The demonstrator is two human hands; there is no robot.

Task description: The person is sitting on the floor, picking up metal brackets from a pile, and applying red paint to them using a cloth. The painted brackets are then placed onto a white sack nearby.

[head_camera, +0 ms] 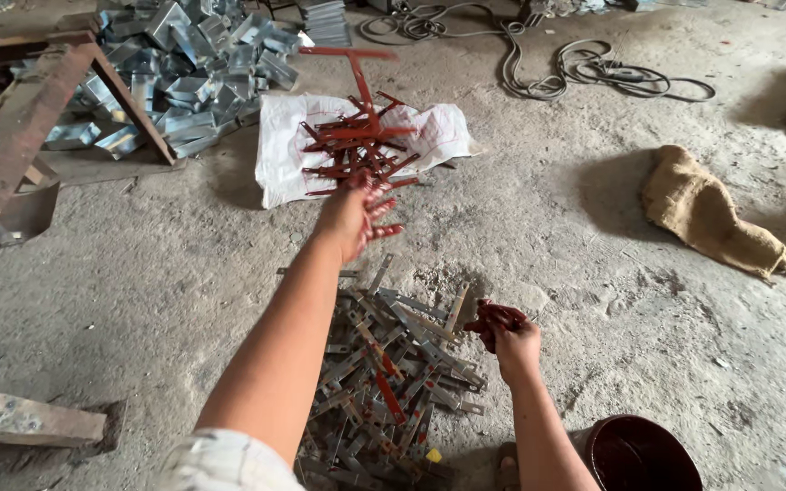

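Outstretched, the left hand [352, 218] spreads open, paint-stained fingers just short of the red strips [357, 145] heaped on a white sack [279, 150]. Nearer, the right hand [507, 332] clenches a red-stained brush [493, 318] beside grey strips [384, 382] on the floor [593, 273]; a paint bucket [639, 453] stands close.

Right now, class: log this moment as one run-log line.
left hand: outstretched toward red strips on white sack | right hand: paint-stained, over grey strip pile | bucket: nearby
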